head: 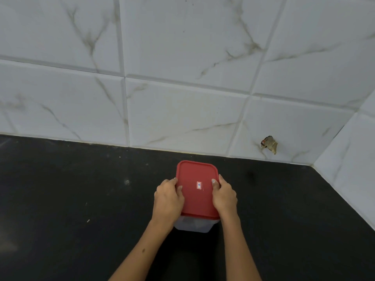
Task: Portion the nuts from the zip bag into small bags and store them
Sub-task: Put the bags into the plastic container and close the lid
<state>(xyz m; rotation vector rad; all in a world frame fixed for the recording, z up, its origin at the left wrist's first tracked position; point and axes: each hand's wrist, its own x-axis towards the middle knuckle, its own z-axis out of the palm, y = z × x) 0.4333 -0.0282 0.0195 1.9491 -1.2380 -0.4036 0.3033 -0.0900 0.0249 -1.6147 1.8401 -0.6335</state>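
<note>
Black stone countertop (71, 199), matte, filled the lower half of the frame. Left hand (167, 196), just left of centre, grasped the left edge of the red lid (197, 201), thumb laid over its top. Lid, rectangular with rounded corners and a small white sticker (199, 185), sat on a clear plastic container (194, 226) at lower centre; whether it rested on the counter could not be told, and contents were too blurred to make out. Right hand (224, 196) grasped the right edge likewise. White marble-veined wall tiles (182, 57) occupied the upper half; a chipped hole (269, 144) showed at right of centre.
</note>
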